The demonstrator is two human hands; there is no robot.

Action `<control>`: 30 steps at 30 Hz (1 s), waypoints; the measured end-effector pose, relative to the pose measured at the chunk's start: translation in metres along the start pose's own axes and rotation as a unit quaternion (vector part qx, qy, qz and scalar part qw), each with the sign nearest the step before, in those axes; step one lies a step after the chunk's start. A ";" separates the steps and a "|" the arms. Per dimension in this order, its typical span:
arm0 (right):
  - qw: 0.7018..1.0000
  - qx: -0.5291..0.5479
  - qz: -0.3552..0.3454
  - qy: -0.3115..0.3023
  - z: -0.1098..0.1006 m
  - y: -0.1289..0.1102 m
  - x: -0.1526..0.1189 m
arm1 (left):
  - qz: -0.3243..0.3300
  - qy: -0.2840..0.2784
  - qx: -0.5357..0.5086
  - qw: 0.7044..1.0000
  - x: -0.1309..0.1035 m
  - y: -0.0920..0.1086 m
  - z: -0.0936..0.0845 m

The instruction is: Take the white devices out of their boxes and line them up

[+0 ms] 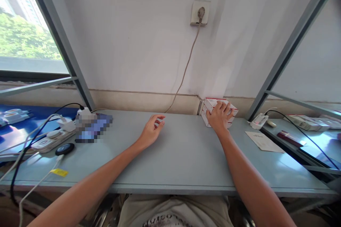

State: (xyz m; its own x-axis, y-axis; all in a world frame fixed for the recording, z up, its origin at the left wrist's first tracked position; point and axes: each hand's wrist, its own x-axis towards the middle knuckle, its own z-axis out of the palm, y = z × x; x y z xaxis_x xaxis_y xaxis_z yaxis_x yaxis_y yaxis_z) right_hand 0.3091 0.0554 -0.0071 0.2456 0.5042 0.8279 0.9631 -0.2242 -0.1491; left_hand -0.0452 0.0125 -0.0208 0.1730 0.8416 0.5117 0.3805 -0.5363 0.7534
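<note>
My right hand [220, 116] lies against a stack of small white boxes with red edges [208, 104] by the wall. Its fingers are spread over the top and front of the stack, covering much of that side. Nothing is in my left hand [151, 130], which hovers at or just above the grey tabletop [183, 152]. Its fingers are loosely bent, with the thumb apart from them. Whether that hand touches the surface, I cannot tell.
On the left are a power strip [50, 141] with cables, a blurred phone [93, 129] and a round black device [64, 149]. A paper sheet [262, 141] and a white adapter [258, 121] lie on the right. A cord [186, 65] hangs from the wall socket [196, 9].
</note>
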 end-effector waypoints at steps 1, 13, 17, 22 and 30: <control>1.000 -0.001 -0.001 -0.003 0.000 0.001 0.000 | 0.000 0.000 0.001 1.000 0.000 0.000 0.000; 1.000 0.003 -0.004 0.005 0.000 0.002 0.000 | 0.003 -0.010 0.004 1.000 0.000 0.001 0.001; 1.000 0.014 -0.002 0.005 0.000 0.002 -0.001 | 0.006 -0.009 0.002 1.000 0.000 0.000 0.001; 0.997 0.051 -0.009 0.058 -0.007 -0.007 -0.005 | -0.013 0.004 -0.005 1.000 0.003 -0.001 0.000; 0.935 0.213 -0.274 -0.080 -0.017 -0.052 -0.029 | 0.033 0.004 -0.012 0.999 0.005 -0.001 -0.005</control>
State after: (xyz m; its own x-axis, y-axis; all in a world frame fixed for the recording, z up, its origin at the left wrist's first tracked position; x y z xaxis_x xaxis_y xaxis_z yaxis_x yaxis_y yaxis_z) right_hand 0.2497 0.0383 -0.0139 -0.3164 0.5715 0.7572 0.8977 0.4385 0.0442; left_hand -0.0487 0.0168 -0.0169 0.1887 0.8042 0.5636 0.3460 -0.5915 0.7283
